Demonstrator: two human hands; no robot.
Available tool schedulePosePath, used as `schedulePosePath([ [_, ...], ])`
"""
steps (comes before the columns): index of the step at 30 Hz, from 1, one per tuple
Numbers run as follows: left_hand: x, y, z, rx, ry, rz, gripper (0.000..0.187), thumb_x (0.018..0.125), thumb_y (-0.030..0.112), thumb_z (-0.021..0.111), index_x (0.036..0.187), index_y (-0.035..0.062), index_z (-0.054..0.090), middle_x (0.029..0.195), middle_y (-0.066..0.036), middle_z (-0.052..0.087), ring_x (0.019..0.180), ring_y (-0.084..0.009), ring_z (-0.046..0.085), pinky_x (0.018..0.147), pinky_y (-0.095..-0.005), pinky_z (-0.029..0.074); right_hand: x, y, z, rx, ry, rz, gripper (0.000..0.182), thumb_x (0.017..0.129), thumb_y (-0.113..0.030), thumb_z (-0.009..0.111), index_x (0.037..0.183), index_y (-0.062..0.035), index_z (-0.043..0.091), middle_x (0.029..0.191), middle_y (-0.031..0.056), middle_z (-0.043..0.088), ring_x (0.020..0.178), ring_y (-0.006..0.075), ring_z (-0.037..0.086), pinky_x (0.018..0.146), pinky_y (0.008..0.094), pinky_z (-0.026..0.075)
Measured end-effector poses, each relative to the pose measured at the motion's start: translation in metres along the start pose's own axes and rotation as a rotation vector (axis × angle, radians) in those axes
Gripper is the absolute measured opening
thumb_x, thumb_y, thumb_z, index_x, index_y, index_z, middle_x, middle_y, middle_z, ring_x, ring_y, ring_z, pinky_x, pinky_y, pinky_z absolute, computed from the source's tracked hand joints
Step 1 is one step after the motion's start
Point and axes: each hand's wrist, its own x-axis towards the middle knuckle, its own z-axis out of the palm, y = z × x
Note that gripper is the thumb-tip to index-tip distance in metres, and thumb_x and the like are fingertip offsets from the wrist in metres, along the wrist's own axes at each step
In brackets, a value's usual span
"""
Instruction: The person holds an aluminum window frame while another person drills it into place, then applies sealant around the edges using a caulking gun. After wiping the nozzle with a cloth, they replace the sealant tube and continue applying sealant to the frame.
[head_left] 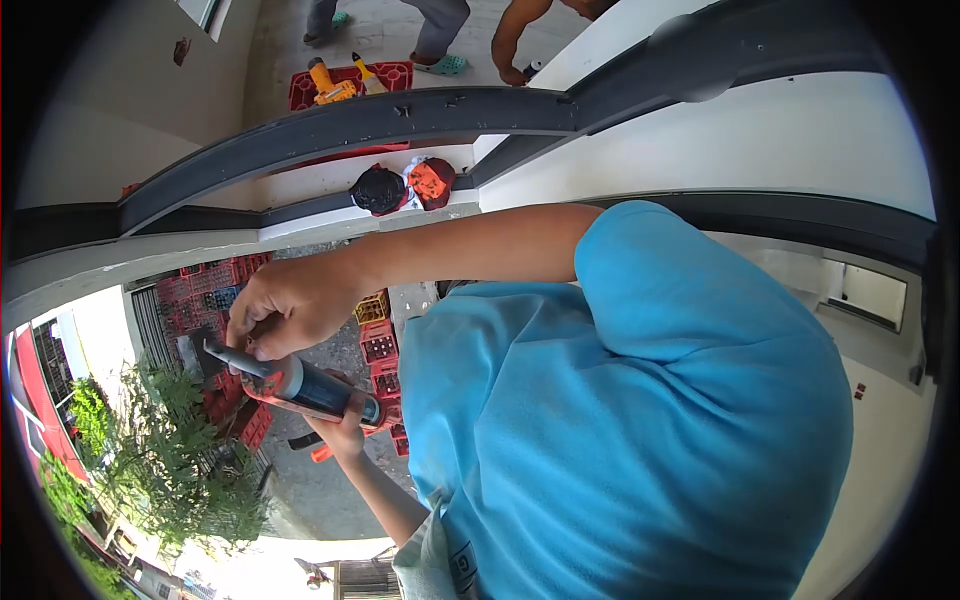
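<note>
A dark cylindrical tube (325,388) with a red-smeared front end slants across the left centre. My left hand (345,428) comes up from below with its fingers wrapped round the tube's rear part. Above the front end, my right hand (290,305) is bent, its thumb and fingertips closed on a grey flat piece (232,357) at the tube's tip. Part of that grip is hidden by the fingers. Just under my left hand shows an orange-red handle-like part (321,453); whether it joins the tube I cannot tell.
A dark metal frame (330,125) crosses the top. Behind it are a red crate with an orange tool (332,88), a person's legs (437,28) and another person's arm (510,42). Black and orange bundles (379,190) sit on the ledge. Crates (379,343) and a plant (175,460) are below.
</note>
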Motion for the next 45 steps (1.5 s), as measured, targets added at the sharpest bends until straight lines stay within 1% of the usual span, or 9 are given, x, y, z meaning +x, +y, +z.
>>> schedulePosePath([
  [12,-0.017,-0.006,0.003,0.000,0.073,-0.228,0.049,0.062,0.012,0.074,0.102,0.0009,0.049,0.085,-0.008,0.055,0.079,-0.0176,0.054,0.077,-0.0316,0.045,0.003,0.040,0.006,0.211,-0.116,0.104,0.021,0.085,-0.009,0.060,0.104,0.0010,0.063,0.088,0.0089,0.068,0.081,0.0155,0.062,0.075,0.0302,0.047],
  [17,-0.011,-0.023,0.001,0.049,0.143,-0.259,0.049,0.062,0.006,0.076,0.104,0.0008,0.051,0.085,-0.007,0.059,0.075,-0.0151,0.058,0.072,-0.0294,0.048,0.004,0.050,0.009,0.221,0.188,0.161,0.013,0.080,-0.012,0.066,0.083,-0.0002,0.061,0.065,0.0015,0.059,0.056,0.0083,0.051,0.053,0.0262,0.040],
  [20,-0.009,-0.018,0.003,0.136,0.174,-0.367,0.042,0.061,0.006,0.074,0.097,0.0002,0.054,0.080,-0.006,0.059,0.070,-0.0149,0.058,0.069,-0.0296,0.048,0.002,0.060,0.004,0.182,0.245,0.234,0.013,0.080,-0.013,0.066,0.081,-0.0009,0.061,0.063,0.0014,0.058,0.056,0.0085,0.050,0.052,0.0265,0.038],
  [26,0.002,-0.007,0.005,-0.065,0.005,-0.287,0.036,0.060,0.009,0.070,0.092,0.0002,0.057,0.079,-0.006,0.060,0.068,-0.0150,0.057,0.063,-0.0273,0.048,0.004,0.054,-0.018,0.267,-0.062,0.177,0.017,0.089,-0.010,0.057,0.102,0.0012,0.060,0.087,0.0031,0.064,0.080,0.0085,0.057,0.075,0.0258,0.047],
  [30,0.003,0.003,0.011,0.120,0.122,-0.432,0.023,0.060,0.002,0.073,0.077,0.0021,0.058,0.071,-0.002,0.062,0.061,-0.0130,0.056,0.061,-0.0280,0.047,0.004,0.067,-0.007,0.264,0.078,0.277,0.022,0.090,-0.006,0.059,0.109,0.0030,0.062,0.100,0.0059,0.067,0.092,0.0081,0.059,0.085,0.0248,0.048],
  [36,-0.004,0.003,0.010,0.232,0.183,-0.367,0.022,0.062,0.005,0.073,0.074,0.0030,0.056,0.066,0.000,0.058,0.059,-0.0106,0.051,0.059,-0.0273,0.044,-0.006,0.062,0.011,0.229,0.171,0.376,0.020,0.090,-0.006,0.059,0.108,0.0021,0.063,0.098,0.0053,0.066,0.091,0.0081,0.059,0.086,0.0260,0.048],
  [40,-0.013,0.004,-0.007,0.045,0.041,-0.334,0.026,0.063,0.011,0.077,0.071,0.0042,0.054,0.066,0.000,0.058,0.059,-0.0087,0.050,0.058,-0.0267,0.043,0.003,0.052,0.025,0.141,0.182,0.158,0.017,0.089,-0.007,0.060,0.105,0.0005,0.063,0.091,0.0026,0.065,0.087,0.0089,0.059,0.084,0.0270,0.048],
  [41,-0.015,0.005,-0.010,-0.095,-0.018,-0.334,0.031,0.063,0.020,0.079,0.075,0.0038,0.056,0.069,0.000,0.059,0.062,-0.0093,0.052,0.060,-0.0267,0.044,0.007,0.046,0.029,0.341,0.168,0.186,0.014,0.089,-0.008,0.062,0.101,-0.0015,0.063,0.087,0.0008,0.063,0.083,0.0078,0.059,0.080,0.0261,0.049],
  [45,-0.019,0.009,-0.024,-0.470,-0.245,-0.285,0.073,0.059,0.061,0.082,0.095,0.0013,0.062,0.084,-0.004,0.062,0.076,-0.0132,0.060,0.068,-0.0279,0.048,0.023,0.022,0.033,0.304,0.046,0.265,0.011,0.088,-0.009,0.065,0.097,-0.0028,0.063,0.088,0.0012,0.063,0.080,0.0045,0.057,0.073,0.0216,0.048],
])
